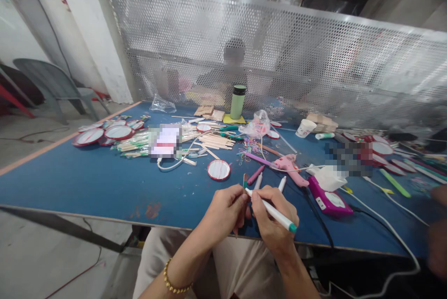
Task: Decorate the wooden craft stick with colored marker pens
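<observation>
Head view: at the near edge of the blue table (pixel 87 182), a white marker (pixel 278 214) is held pen-fashion in the right hand (pixel 274 233), its tip angled toward a small, partly hidden piece (pixel 245 180) pinched in the left hand (pixel 225 208), apparently for steadiness. Red-rimmed discs (pixel 90 137) are grouped by the left edge, seemingly out of the hands' way. Perforated panelling (pixel 195 43) is stood along the far edge.

Forearms (pixel 195 252) angled inward, left grip (pixel 228 203) pinched, right grip (pixel 275 213) curled as if writing, both close together
</observation>
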Demonstrator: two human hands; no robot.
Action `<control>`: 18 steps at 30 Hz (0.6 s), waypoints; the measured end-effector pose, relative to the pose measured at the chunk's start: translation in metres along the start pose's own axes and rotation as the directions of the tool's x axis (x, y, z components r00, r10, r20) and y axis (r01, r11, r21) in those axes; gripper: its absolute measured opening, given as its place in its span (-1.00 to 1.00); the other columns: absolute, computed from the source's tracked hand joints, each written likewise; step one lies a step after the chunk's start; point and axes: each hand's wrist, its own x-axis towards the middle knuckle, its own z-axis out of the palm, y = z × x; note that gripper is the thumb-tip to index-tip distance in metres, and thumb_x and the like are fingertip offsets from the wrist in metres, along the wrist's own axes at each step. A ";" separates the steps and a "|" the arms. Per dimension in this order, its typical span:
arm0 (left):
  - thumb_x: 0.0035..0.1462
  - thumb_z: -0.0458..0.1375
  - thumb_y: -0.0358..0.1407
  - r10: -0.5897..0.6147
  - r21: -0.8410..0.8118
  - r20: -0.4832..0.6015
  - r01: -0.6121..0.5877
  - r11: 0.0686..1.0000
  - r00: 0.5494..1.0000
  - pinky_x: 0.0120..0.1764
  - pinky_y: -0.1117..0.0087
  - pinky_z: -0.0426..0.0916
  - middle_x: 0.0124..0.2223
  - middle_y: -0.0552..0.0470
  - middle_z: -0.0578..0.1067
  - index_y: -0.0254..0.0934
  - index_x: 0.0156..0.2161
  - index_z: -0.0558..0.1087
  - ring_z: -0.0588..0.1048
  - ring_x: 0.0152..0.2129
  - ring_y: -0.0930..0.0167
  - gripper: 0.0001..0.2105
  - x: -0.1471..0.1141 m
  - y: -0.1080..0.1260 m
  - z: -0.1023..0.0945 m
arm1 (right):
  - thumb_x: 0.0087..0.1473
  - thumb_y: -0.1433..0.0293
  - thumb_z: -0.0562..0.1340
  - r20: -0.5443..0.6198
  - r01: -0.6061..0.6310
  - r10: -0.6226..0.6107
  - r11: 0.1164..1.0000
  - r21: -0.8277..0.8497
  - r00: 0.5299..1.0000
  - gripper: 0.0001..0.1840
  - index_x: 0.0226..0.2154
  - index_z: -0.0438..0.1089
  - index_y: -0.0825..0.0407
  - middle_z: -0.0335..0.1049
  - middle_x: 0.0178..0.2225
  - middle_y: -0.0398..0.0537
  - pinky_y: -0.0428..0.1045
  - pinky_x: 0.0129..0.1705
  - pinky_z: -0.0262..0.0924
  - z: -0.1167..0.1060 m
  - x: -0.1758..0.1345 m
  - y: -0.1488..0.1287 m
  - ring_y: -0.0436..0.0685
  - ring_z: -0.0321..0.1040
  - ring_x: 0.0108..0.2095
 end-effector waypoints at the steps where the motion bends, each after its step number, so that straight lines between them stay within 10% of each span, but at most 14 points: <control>1: 0.20 -0.01 -0.01 -0.001 0.000 -0.003 0.001 1.000 1.000 -0.71 0.56 0.12 -0.69 0.18 0.28 -0.22 -0.50 0.24 0.22 -0.81 0.56 -0.63 0.000 0.000 0.000 | 0.20 0.50 0.22 0.000 -0.002 0.002 1.000 0.000 1.000 -0.85 -0.41 0.37 0.02 0.38 -0.57 -0.25 -0.17 -0.57 0.14 0.000 0.000 0.000 -0.09 0.29 -0.62; 18: 0.19 0.02 -0.01 0.006 -0.004 0.004 -0.006 1.000 1.000 -0.72 0.56 0.12 -0.69 0.18 0.28 -0.23 -0.50 0.27 0.23 -0.80 0.55 -0.63 0.000 0.001 0.000 | 0.19 0.53 0.20 -0.016 -0.028 0.029 0.999 0.028 0.999 -0.82 -0.43 0.35 0.01 0.34 -0.63 -0.29 -0.17 -0.57 0.14 0.000 0.002 -0.003 -0.09 0.27 -0.65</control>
